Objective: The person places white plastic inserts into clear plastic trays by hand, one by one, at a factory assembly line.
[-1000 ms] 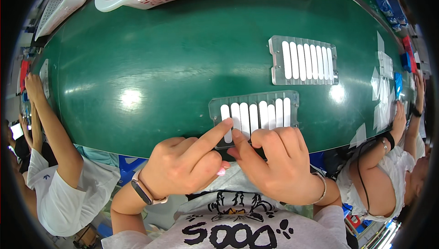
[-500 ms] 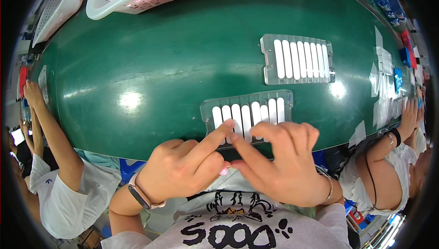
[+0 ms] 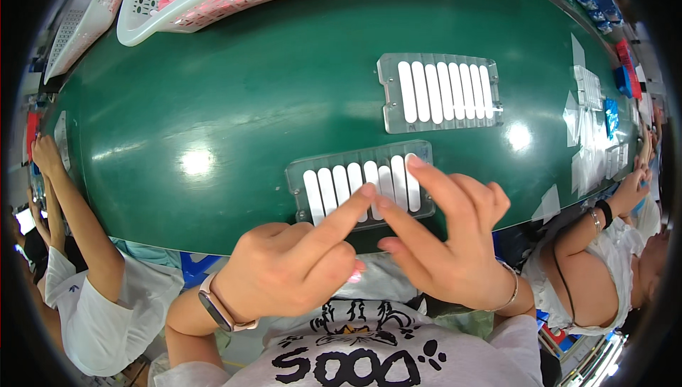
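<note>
A clear plastic holder (image 3: 424,151) lies near the table's front edge, with several white round-ended strips (image 3: 320,189) side by side in it. My left hand (image 3: 291,270) reaches over its front side, index fingertip on a middle strip. Its other fingers are curled in, and a small glossy pink bit shows by the thumb; I cannot make out what it is. My right hand (image 3: 455,245) has its fingers apart, the index fingertip touching the strips beside my left index fingertip. Another finger rests near the top of the rightmost strip.
A second clear holder (image 3: 389,121) filled with white strips lies farther back. White perforated baskets (image 3: 284,0) stand at the far edge, one holding pink and white pieces. Clear plastic pieces (image 3: 590,131) lie at the right. Other people (image 3: 92,259) work on both sides.
Both index fingertips have moved rightward along the strips in the near holder. My right hand has spread, with one finger now at the rightmost strip. The whole view has shifted slightly.
</note>
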Tool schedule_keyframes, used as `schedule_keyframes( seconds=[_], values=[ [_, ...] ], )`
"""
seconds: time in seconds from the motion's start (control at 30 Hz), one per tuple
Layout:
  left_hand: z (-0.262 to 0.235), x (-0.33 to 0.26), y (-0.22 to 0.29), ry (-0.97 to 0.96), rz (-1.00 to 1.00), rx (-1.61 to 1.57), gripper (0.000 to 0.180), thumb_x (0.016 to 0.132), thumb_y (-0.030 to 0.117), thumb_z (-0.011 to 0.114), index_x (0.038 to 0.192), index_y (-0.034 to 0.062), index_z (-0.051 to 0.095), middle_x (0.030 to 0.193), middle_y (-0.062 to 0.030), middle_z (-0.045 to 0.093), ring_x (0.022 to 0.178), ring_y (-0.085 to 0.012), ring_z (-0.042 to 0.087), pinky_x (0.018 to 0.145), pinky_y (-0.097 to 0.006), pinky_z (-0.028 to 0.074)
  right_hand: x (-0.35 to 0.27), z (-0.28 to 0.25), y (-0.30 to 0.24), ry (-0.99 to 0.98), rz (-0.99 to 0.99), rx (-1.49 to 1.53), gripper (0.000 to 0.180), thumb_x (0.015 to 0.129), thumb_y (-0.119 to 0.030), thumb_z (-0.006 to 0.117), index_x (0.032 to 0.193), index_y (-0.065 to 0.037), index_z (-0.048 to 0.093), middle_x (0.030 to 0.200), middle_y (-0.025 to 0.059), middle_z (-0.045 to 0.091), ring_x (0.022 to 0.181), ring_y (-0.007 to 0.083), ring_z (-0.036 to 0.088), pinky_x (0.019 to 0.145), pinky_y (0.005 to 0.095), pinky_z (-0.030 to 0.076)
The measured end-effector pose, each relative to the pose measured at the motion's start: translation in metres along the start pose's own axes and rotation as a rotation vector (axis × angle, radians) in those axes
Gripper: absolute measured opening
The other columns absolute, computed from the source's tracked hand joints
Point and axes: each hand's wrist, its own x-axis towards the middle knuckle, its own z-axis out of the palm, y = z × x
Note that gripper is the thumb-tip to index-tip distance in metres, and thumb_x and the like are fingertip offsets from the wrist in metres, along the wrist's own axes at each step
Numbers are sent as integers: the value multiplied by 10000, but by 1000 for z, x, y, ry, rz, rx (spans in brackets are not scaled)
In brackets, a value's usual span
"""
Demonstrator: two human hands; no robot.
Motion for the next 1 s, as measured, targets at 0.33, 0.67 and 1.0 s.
schedule_keyframes(
  seconds=[0.33,0.67,1.0],
  values=[
    [-2,14,5,-150,92,68,356,851,176,624,666,62,342,1142,-260,628,411,-109,506,365,-244,420,-11,6,4,70,-87,-311,338,777,-378,663,1055,-188,691,1313,129,540,1026,261,479,811,393,275],
    [2,14,2,-200,71,65,341,846,154,615,661,59,345,1177,-289,601,389,-110,502,366,-248,426,-9,5,7,48,-54,-229,329,744,-368,686,1005,-167,674,1320,84,550,1102,237,476,800,404,257],
    [2,10,6,-117,131,77,328,855,157,616,673,61,360,1158,-271,619,374,-93,475,348,-235,394,4,-6,15,13,14,-42,482,742,-399,696,1147,-140,657,1336,165,503,1091,279,473,865,410,255]
  ],
)
